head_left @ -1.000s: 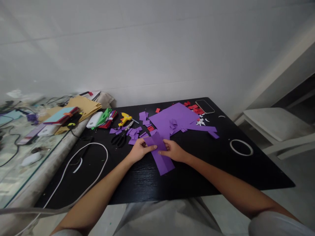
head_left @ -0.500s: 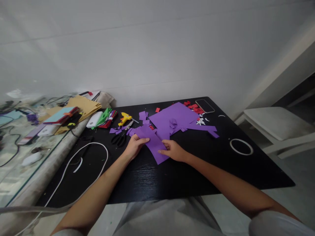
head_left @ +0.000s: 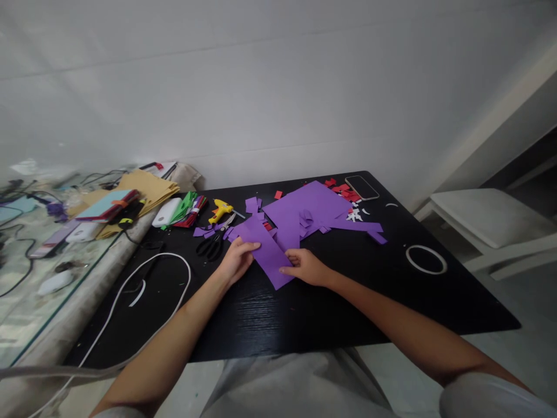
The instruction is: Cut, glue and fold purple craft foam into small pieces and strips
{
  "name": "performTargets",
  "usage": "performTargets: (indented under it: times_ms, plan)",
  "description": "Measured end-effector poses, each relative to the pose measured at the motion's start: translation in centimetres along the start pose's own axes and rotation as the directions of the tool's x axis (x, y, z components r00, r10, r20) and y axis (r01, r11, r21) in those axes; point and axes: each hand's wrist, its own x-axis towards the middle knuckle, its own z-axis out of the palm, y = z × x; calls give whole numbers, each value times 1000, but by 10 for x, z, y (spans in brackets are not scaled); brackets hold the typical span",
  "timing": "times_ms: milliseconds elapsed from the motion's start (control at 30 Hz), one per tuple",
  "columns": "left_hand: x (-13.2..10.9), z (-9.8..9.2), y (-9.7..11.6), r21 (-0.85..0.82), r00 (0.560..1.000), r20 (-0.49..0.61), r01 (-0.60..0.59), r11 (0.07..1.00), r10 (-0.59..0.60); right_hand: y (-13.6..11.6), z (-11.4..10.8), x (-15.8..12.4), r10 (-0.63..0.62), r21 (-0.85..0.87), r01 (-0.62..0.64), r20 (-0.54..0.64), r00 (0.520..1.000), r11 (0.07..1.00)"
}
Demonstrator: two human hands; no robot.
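A rectangular piece of purple paper (head_left: 270,262) is held slanted over the near middle of the black table. My left hand (head_left: 237,259) pinches its left edge, thumb on top. On the right edge, my right hand (head_left: 307,267) grips it between thumb and fingers; the fingers beneath are partly hidden. Just behind lie larger purple sheets (head_left: 315,200) and small purple cut pieces (head_left: 252,204). Black-handled scissors (head_left: 213,245) rest left of my left hand, blades pointing away. Beyond them is a yellow glue gun (head_left: 221,210).
Red scraps (head_left: 343,188), white scraps (head_left: 354,215) and a phone (head_left: 362,188) lie at the back right. A white ring (head_left: 426,259) sits on the right. A white cable (head_left: 185,261) loops at left, beside a cluttered glass-topped surface (head_left: 26,313). A white chair (head_left: 491,217) stands right.
The purple paper has shifted slightly left and tilted a little. My left hand has moved slightly left with it; my right hand stays nearly still. Both keep hold.
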Motion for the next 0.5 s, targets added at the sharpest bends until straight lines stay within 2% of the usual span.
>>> performTargets:
  times_ms: [200,333,500]
  plan:
    - [5,-6,1,-57,999,-39,-34,998,32,-3,1,-1,51,15,-51,8,999,999]
    - [7,-7,1,-38,997,-73,-40,998,37,-3,1,-1,36,10,-36,7,999,999]
    - [4,-3,-8,131,999,23,-45,990,42,-3,1,-1,-15,27,15,22,1000,1000]
